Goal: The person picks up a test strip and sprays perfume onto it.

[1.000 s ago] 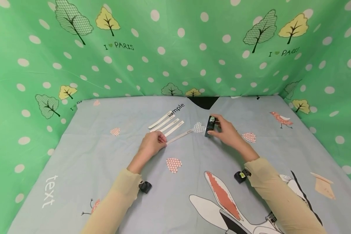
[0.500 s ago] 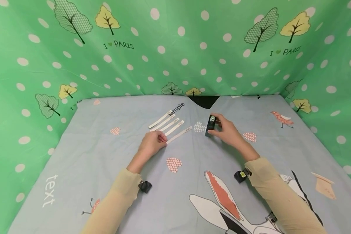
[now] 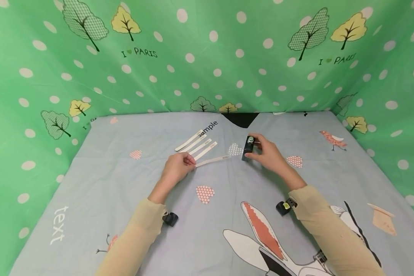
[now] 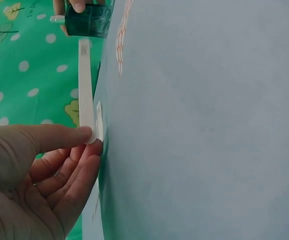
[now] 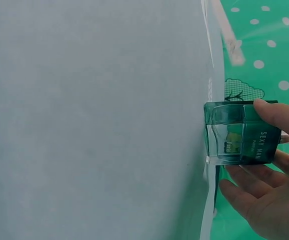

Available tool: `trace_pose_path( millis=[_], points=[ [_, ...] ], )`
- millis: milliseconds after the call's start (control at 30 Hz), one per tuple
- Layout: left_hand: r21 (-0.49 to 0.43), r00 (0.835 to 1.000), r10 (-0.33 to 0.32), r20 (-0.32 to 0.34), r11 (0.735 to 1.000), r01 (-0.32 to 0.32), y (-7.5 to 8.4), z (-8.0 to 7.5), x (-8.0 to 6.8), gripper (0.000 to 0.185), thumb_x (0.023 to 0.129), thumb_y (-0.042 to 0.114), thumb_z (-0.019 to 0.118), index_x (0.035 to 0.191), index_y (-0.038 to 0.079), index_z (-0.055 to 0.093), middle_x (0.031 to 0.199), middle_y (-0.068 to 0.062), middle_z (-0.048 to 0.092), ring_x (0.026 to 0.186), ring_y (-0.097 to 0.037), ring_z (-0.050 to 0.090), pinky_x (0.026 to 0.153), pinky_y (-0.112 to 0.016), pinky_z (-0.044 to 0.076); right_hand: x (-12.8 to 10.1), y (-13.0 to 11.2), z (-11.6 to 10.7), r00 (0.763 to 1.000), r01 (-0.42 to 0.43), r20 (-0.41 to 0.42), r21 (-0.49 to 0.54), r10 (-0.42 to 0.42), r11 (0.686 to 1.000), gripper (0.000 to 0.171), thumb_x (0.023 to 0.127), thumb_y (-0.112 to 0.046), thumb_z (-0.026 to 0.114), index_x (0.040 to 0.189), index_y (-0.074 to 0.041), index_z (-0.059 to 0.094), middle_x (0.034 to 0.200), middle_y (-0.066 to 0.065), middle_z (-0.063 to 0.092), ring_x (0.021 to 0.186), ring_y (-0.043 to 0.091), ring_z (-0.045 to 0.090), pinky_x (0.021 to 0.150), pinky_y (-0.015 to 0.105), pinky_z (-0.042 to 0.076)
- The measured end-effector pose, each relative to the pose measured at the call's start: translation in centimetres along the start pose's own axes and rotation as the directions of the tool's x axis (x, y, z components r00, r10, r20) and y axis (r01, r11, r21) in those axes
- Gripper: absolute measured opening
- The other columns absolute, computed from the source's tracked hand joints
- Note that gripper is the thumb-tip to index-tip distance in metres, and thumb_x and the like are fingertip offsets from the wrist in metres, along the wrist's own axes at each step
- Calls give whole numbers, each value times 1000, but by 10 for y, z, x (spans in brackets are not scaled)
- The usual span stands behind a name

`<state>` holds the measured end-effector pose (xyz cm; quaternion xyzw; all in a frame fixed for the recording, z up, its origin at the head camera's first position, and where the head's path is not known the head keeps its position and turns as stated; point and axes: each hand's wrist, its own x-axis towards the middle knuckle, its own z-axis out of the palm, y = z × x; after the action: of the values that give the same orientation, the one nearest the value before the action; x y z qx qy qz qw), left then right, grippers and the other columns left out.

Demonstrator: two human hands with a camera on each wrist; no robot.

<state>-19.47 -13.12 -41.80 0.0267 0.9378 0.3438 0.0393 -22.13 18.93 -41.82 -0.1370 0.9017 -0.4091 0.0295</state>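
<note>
— What is held by the left hand [image 3: 175,170]?

— One long white paper tester strip [image 3: 212,160] is pinched at its near end between thumb and fingertips [image 4: 87,134]; its far end is pointed toward the dark green glass perfume bottle [image 3: 248,148]. It is seen lifted off the pale blue printed cloth [image 3: 107,172] in the left wrist view.

— And the bottle?

— It is stood upright on the cloth and is gripped by the right hand [image 3: 267,153], fingers curled around its sides. Four more white strips [image 3: 196,143] are laid side by side just behind the held one, near the printed word "sample" [image 3: 208,128].
</note>
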Motion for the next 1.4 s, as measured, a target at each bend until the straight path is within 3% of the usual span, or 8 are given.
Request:
trace_pose_path(
  millis=[933, 1400],
  points=[
    [-71, 999, 31, -24, 997, -33, -3, -10, 2, 8, 83, 10, 76, 89, 8, 70, 88, -8, 74, 81, -19, 69, 73, -29, 54, 3, -6, -3, 1000, -13, -25, 37, 14, 999, 74, 89, -19, 76, 150, -7, 38, 141, 27, 53, 132, 45, 52, 111, 53, 44],
    [-90, 998, 32, -56, 995, -37, -2, -16, 2, 9, 85, 11, 77, 90, 8, 70, 93, -10, 75, 85, -23, 71, 75, -34, 56, 1, -27, -3, 996, 56, -71, 42, -53, 998, 72, 86, -19, 79, 147, -9, 43, 133, 22, 60, 129, 40, 56, 112, 49, 45]
  ],
)
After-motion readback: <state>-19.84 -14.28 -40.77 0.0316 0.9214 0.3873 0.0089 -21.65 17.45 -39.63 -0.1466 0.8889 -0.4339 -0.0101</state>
